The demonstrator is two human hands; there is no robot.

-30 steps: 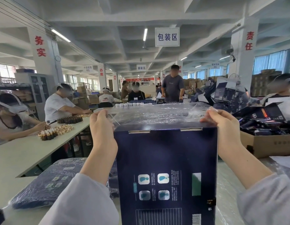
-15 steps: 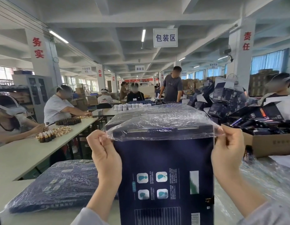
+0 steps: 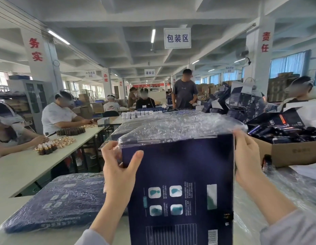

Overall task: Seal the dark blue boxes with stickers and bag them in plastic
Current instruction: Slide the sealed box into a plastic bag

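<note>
Factory packing hall: worktables, stacked cartons.

The hall is looking bright and even: ceiling tubes are glowing overhead, and daylight is coming through the windows far on the right. Shadows are falling soft and faint on the table. Glare is sparkling across the plastic bag, while the near face of the dark blue box is reading dim. The wide lens is bending the pillars outward at the edges, and my sleeves are blurring in the near corners.
</note>
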